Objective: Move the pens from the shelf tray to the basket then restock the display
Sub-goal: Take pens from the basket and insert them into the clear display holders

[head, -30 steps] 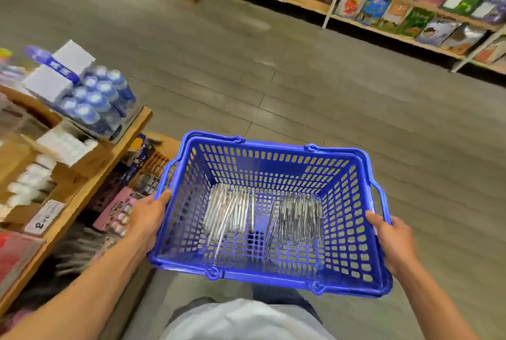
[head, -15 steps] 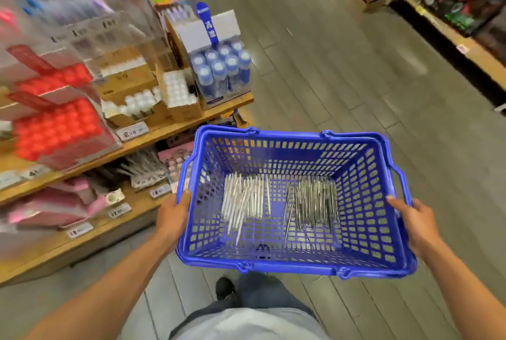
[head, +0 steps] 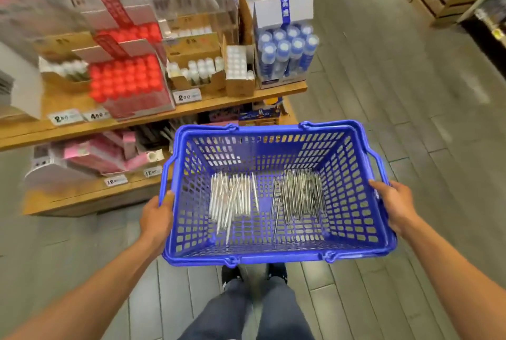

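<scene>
Shelves (head: 153,117) swung closer; left hand (head: 156,219) and right hand (head: 394,205) grip one basket (head: 353,202) holding seemingly two pen bundles (head: 232,200).

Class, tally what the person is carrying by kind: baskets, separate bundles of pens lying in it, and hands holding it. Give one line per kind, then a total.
Blue basket: 1
Pen bundles, left bundle and right bundle: 2
Hands, left hand and right hand: 2
Total: 5

Both forearms run in from the lower corners of the frame bare, with no sleeve reaching the wrists and no watch or ring visible. At bottom centre the legs wear dark blue-grey trousers (head: 262,312), ending in dark shoes (head: 231,275) with pale soles.
</scene>
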Available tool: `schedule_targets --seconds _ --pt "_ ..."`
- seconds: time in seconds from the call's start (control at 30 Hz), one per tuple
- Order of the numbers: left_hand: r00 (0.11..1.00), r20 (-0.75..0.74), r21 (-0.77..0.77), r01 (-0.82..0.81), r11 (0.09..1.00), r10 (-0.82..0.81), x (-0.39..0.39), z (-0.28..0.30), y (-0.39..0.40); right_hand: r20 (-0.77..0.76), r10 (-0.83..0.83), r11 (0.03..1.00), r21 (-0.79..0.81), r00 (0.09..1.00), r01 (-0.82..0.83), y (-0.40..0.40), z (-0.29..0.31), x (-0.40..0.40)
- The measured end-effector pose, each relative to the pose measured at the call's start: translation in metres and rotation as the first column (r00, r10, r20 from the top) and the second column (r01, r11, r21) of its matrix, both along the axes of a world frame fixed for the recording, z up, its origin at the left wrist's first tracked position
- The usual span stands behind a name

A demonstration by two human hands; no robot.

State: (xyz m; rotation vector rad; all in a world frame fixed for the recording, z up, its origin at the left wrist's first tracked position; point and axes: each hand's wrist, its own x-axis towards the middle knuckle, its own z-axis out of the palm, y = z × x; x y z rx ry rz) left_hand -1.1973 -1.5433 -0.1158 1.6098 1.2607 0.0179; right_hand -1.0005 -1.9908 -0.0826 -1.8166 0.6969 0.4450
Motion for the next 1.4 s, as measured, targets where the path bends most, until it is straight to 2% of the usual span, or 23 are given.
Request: schedule_targets --seconds 0.17,0.33,0.57,0.77,0.97,1.17,1.4 --pt "0.990 -0.068 0.047 -0.122 0.991 0.125 -0.031 -0.040 -0.008 -0.020 0.043 0.997 -0.068 0.999 -0.045 0.013 -0.035 0.001" --pt "0.974 -0.089 0.041 -0.204 0.978 0.207 -0.055 -0.113 -0.027 -0.028 0.147 0.984 -0.098 0.989 -0.149 0.022 -0.099 0.009" --pt "0.965 -0.084 0.064 -0.245 0.967 0.250 -0.060 -0.253 -0.037 -0.023 0.224 0.970 -0.096 0.974 -0.225 0.035 -0.237 0.024" --pt "0.967 -0.114 0.167 -0.209 0.964 0.229 -0.047 -0.382 -0.032 0.011 0.231 0.965 -0.128 0.973 -0.228 0.044 -0.370 0.029" --pt "0.973 -0.120 0.130 -0.180 0.975 0.196 -0.030 -0.484 -0.020 0.038 0.187 0.977 -0.111 0.982 -0.182 0.044 -0.476 0.038" --pt "0.975 -0.055 0.104 -0.207 0.973 0.213 -0.019 -0.530 -0.016 0.068 0.191 0.980 -0.063 0.979 -0.187 0.044 -0.529 0.052" --pt "0.962 -0.039 0.123 -0.262 0.957 0.269 -0.017 -0.543 -0.018 0.091 0.208 0.978 -0.045 0.974 -0.205 0.055 -0.541 0.056"
